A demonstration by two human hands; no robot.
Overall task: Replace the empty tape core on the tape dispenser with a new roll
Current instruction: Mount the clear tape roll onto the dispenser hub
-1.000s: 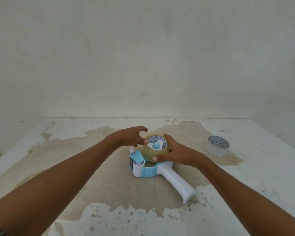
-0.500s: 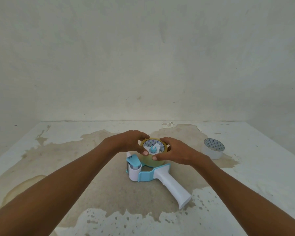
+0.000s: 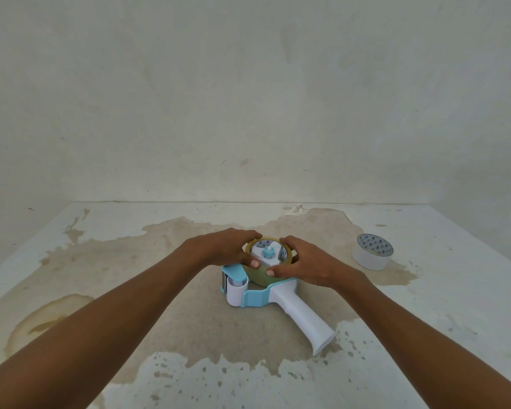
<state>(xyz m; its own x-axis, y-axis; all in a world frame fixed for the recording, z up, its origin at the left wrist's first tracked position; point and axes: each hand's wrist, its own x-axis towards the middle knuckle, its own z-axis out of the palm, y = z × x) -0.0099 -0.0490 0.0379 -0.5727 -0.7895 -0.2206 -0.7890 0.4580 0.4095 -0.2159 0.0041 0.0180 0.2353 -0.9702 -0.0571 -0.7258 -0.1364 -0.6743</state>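
A blue and white tape dispenser (image 3: 273,296) lies flat on the table, its white handle pointing toward the near right. A roll of clear yellowish tape (image 3: 258,274) sits over the dispenser's white hub with its blue cap. My left hand (image 3: 227,250) grips the roll's left side and my right hand (image 3: 304,264) grips its right side, thumbs on the near edge. The far rim of the roll is partly hidden by my fingers. An empty white tape core (image 3: 371,255) with a printed inner face stands apart on the table to the right.
The table (image 3: 455,290) is white with a large worn brown patch in the middle and a ring stain at the near left. A plain wall rises right behind the table's far edge.
Both hands have closed in on the roll from either side, and the roll sits lower on the hub than one second ago. The camera has tilted slightly.
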